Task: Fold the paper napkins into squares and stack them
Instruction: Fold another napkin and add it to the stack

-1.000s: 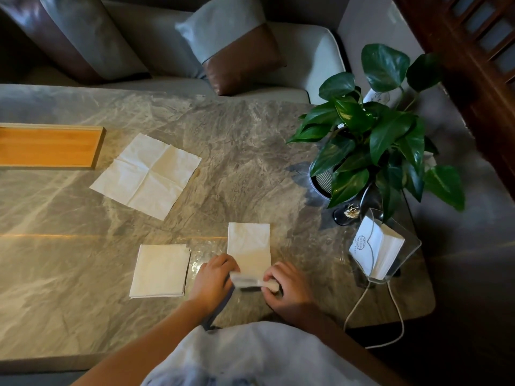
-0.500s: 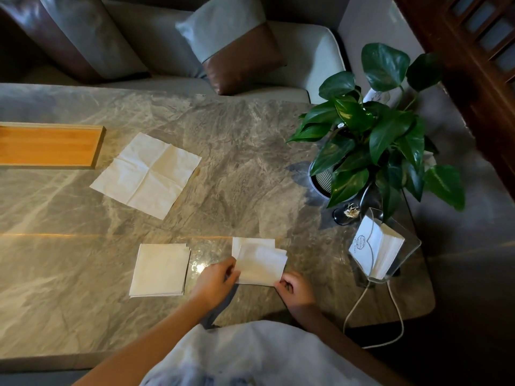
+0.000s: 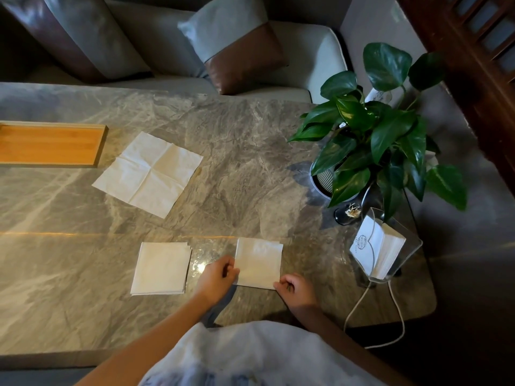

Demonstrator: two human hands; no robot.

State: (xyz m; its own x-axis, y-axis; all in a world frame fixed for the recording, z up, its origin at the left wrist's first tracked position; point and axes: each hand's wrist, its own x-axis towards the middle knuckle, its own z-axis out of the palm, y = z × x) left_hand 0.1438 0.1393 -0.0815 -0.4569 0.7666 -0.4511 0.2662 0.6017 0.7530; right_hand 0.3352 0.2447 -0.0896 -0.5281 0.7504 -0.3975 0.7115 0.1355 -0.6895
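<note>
Left hand (image 3: 218, 277) pinches the near-left edge of the folded napkin (image 3: 259, 263), thumb and fingers curled onto the paper. The right hand (image 3: 295, 288) sits at the near-right corner with its fingers curled, and I cannot tell whether it pinches the corner or only touches it.

A second ago this napkin was a tall half-folded strip with its near end just lifted. Half a second ago the flap was coming over, skewed. Now it lies flat on the counter (image 3: 250, 168) as a square, its edges close to aligned, with a thin lip showing along the far edge.

That suggests the second fold is done bar a press along the crease. The stack (image 3: 161, 268) of finished squares lies just to the left, apart from this one, so the likely next step is to carry the square across and set it on top. One unfolded napkin (image 3: 149, 174) is spread farther back, beside the wooden tray (image 3: 47, 143), and awaits folding.
</note>
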